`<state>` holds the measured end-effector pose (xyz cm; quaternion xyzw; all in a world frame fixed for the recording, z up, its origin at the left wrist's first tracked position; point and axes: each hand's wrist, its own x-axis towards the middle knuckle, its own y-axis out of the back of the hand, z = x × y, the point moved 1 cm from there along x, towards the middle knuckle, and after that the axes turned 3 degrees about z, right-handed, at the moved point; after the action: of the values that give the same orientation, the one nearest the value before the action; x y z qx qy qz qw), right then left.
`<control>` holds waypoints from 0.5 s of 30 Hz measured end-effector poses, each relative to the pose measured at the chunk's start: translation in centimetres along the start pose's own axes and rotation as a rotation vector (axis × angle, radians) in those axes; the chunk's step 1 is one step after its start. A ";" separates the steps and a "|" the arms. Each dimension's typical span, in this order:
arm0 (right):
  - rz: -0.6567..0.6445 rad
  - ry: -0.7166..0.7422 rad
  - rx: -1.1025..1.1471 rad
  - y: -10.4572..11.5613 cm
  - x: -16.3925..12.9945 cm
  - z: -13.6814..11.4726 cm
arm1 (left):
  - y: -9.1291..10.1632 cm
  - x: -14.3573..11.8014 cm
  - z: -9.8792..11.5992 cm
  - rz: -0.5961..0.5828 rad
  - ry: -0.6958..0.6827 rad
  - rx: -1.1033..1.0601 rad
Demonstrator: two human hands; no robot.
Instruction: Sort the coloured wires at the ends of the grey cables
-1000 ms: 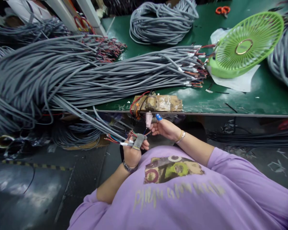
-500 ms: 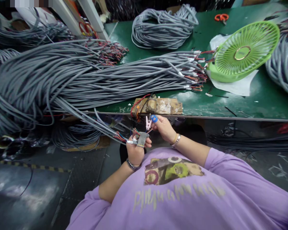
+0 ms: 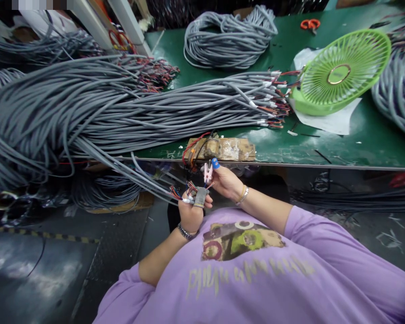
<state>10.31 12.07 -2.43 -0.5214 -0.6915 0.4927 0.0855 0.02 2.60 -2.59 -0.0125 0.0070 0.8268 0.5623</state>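
Pinching a small pink clip [image 3: 208, 172] between thumb and a blue-capped fingertip, the right hand [image 3: 225, 182] is raised just below the desk [image 3: 324, 148] edge, wrist bent back, bracelet showing. The left hand [image 3: 190, 212] is clenched around a grey cable end [image 3: 185, 200], its coloured wires [image 3: 191, 186] fanning up toward the clip; a taped thumb presses on top. The cable runs left and up into a large grey cable bundle [image 3: 121, 112]. Compared with half a second ago, both hands sit slightly lower and closer together.
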 end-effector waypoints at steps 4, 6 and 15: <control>-0.002 -0.035 -0.009 0.3 0.0 0.2 | 0.1 0.0 0.1 0.003 0.010 -0.006; -0.036 -0.085 -0.027 0.8 -0.2 0.2 | 0.1 -0.1 0.0 -0.004 0.014 -0.017; -0.304 -0.255 -0.306 3.6 -2.1 -0.9 | 1.1 -0.6 -0.3 -0.085 0.039 0.003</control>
<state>14.12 10.85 -3.93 -0.3520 -0.8336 0.4255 -0.0094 -0.76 1.63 -2.87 -0.0280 0.0187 0.8018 0.5966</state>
